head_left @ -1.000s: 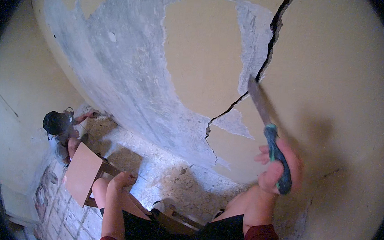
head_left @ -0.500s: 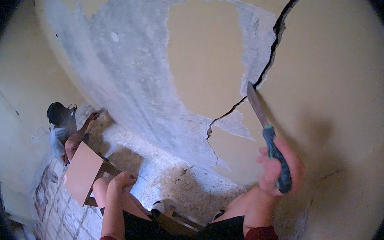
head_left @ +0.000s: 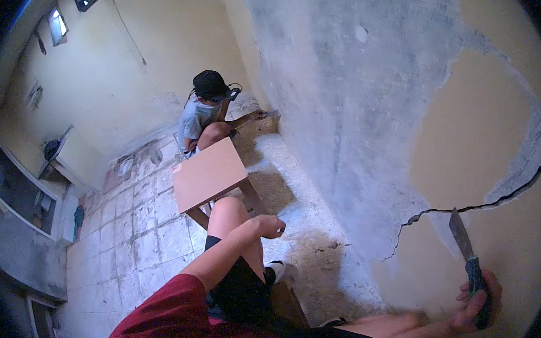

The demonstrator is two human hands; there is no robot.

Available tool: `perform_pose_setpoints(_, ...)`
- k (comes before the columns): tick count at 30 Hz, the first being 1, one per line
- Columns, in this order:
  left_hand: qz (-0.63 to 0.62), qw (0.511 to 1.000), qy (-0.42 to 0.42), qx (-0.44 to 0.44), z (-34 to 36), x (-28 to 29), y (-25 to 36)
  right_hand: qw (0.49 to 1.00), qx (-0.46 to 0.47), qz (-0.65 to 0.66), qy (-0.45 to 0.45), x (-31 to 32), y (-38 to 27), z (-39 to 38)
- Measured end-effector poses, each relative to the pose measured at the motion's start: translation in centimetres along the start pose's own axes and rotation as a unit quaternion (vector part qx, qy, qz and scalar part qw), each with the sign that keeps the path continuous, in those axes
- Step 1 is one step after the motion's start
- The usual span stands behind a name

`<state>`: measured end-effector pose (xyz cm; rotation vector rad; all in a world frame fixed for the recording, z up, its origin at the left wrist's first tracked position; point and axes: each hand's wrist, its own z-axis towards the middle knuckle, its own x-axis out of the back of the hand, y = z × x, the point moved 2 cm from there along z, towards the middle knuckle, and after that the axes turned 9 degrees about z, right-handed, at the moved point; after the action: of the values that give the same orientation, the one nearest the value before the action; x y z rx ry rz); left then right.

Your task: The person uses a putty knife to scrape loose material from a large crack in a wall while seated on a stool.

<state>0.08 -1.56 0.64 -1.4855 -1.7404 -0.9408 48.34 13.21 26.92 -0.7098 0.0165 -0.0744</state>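
Yellow painted wall (head_left: 504,264) fills the right half of the frame, with a large bare grey patch (head_left: 351,112) where the paint and plaster skin are gone. A dark crack (head_left: 471,207) runs along the edge of the remaining paint, from right of centre up to the right rim.

Scraper (head_left: 464,248): metal blade, blue-green handle, at lower right. Blade tip rests at or just under the crack; contact cannot be confirmed. Blade points up and left, probably so that its edge can get behind the loose paint at the break.

Right hand (head_left: 479,303) is wrapped tight around the scraper handle, thumb along it, low in the lower right.

Left hand (head_left: 270,225), centre frame, is loosely curled into a fist and holds nothing; it rests on the raised left knee, likely as a brace for a crouched posture.

Debris (head_left: 315,249) lies along the foot of the wall. A small wooden stool (head_left: 210,174) stands on the tiled floor (head_left: 132,234), just left of the knee.

Another person (head_left: 205,110) in a dark cap crouches beyond it, upper centre, one hand at the wall's base.
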Motion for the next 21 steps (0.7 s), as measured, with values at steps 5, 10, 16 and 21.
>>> perform_pose_setpoints(5, -0.049, 0.998, -0.026, 0.020, -1.8, -6.5, 2.4, 0.989, 0.060, 0.104, 0.083, 3.4, 3.9, -0.4)
perform_pose_setpoints(10, -0.116, 0.992, 0.041, -0.038, -1.9, -12.9, 12.2, 0.996, 0.004, 0.060, 0.061, 1.3, 3.3, 1.4)
perform_pose_setpoints(16, 0.022, 0.998, 0.057, -0.016, -5.5, -14.2, 16.4, 0.982, -0.051, -0.107, 0.148, -0.9, 1.4, 1.1)
perform_pose_setpoints(21, 0.019, 0.995, 0.050, -0.090, -2.9, -14.5, 16.0, 0.968, 0.005, 0.047, 0.248, 0.5, 0.0, 1.6)
